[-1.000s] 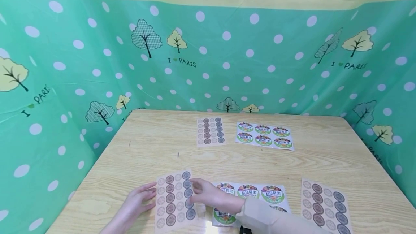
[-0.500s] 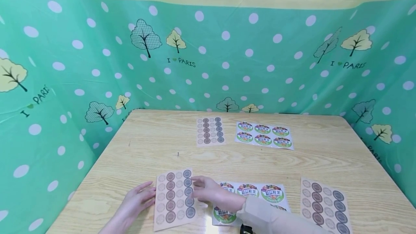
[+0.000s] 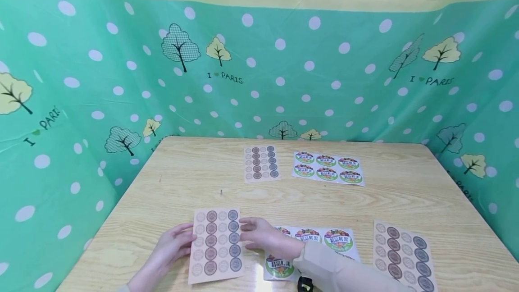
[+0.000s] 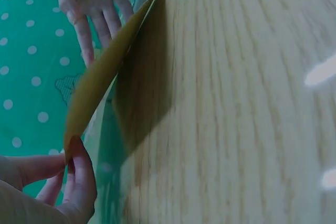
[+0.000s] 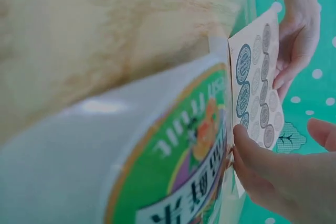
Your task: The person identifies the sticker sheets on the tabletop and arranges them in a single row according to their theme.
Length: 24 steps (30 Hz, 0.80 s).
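Observation:
A beige sheet of round stickers (image 3: 217,243), with brown, grey and pale circles in columns, stands between my two hands. My left hand (image 3: 172,247) pinches its left edge between thumb and fingers, as the left wrist view shows. In that view the sheet (image 4: 102,74) bows, with its lower edge partly off the wooden surface. At the opposite edge, my right hand (image 3: 265,238) touches the sheet with its fingertips; in the right wrist view its thumb stands apart from the sheet. Under my right forearm lies a white sheet of fruit-label stickers (image 3: 340,240), partly hidden.
Farther back on the wooden table (image 3: 182,179) lie another beige sticker sheet (image 3: 261,164) and another fruit-label sheet (image 3: 327,168). A third beige sheet (image 3: 405,256) lies at the right front, partly behind my sleeve. A green dotted curtain (image 3: 284,75) surrounds the table.
The beige sheet has turned from a slant to nearly square, its upper left corner shifting away from me. My right fingers have straightened along its edge. The other sheets stay in place.

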Each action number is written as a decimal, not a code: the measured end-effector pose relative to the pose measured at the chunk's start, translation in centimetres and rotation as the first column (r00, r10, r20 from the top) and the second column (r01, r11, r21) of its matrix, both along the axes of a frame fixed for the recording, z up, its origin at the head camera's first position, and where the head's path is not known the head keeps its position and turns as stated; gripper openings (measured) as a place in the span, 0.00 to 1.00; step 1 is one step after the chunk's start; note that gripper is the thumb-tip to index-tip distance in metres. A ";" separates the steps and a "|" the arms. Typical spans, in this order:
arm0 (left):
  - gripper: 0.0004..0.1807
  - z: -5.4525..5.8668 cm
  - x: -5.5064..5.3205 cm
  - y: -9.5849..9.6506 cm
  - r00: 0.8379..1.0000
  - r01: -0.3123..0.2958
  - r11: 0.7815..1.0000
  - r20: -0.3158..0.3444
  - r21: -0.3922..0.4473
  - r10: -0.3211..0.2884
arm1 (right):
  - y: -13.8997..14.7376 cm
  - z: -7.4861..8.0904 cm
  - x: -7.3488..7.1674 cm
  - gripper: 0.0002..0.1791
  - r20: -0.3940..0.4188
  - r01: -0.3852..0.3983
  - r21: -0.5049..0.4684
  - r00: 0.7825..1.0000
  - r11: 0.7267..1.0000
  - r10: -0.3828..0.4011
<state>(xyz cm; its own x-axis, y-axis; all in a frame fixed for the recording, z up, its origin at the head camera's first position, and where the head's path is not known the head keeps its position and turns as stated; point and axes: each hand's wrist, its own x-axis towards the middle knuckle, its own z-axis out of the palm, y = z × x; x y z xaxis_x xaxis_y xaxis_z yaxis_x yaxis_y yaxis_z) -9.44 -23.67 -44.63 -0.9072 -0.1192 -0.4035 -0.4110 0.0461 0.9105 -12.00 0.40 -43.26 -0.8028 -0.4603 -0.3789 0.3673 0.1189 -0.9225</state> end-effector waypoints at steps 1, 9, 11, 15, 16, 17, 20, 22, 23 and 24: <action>0.30 0.1 -0.1 0.0 1.000 -0.007 1.000 0.001 0.001 0.007 | -0.1 0.0 -0.1 0.30 -0.002 0.006 0.001 1.000 1.000 -0.006; 0.31 0.5 -0.5 -0.3 1.000 -0.004 1.000 -0.010 0.023 0.004 | -0.5 0.4 -0.4 0.30 -0.002 0.039 -0.014 0.999 0.999 -0.039; 0.31 0.6 -0.6 -0.4 1.000 -0.007 0.999 -0.012 0.035 0.007 | -0.6 0.4 -0.5 0.31 -0.011 0.045 0.003 0.999 0.999 -0.045; 0.30 0.5 -0.9 -0.5 1.000 -0.027 0.998 -0.011 0.048 0.028 | -0.8 0.3 -0.7 0.30 -0.026 0.062 0.023 0.998 0.998 -0.062; 0.30 0.5 -1.0 -0.6 0.999 -0.031 0.998 -0.007 0.048 0.031 | -0.8 0.3 -0.8 0.30 -0.028 0.068 0.029 0.997 0.997 -0.067; 0.30 0.5 -1.1 -0.6 0.999 -0.031 0.999 -0.004 0.043 0.032 | -0.9 0.2 -0.8 0.30 -0.028 0.073 0.030 0.997 0.997 -0.072; 0.31 0.6 -1.3 -0.8 1.000 -0.028 0.999 -0.001 0.028 0.028 | -1.0 0.2 -0.9 0.30 -0.030 0.086 0.034 0.996 0.996 -0.085; 0.31 0.6 -1.4 -0.9 1.000 -0.026 0.999 0.001 0.027 0.026 | -1.2 0.2 -1.0 0.29 -0.025 0.098 0.028 0.995 0.995 -0.097; 0.32 0.6 -1.5 -1.0 1.000 -0.028 0.999 0.001 0.029 0.028 | -1.3 0.2 -1.1 0.29 -0.017 0.100 0.015 0.995 0.995 -0.099; 0.32 0.6 -1.6 -1.1 1.000 -0.026 0.999 0.000 0.034 0.026 | -1.3 0.2 -1.1 0.29 -0.012 0.101 0.002 0.995 0.995 -0.101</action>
<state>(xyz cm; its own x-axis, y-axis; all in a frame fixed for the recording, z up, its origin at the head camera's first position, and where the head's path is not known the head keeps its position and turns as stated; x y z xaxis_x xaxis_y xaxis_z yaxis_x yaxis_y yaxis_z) -11.02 -24.78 -44.05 -0.9039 -0.1293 -0.4077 -0.4116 0.0043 0.9113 -13.13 -0.94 -43.02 -0.8493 -0.3759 -0.3706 0.3669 0.0843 -0.9264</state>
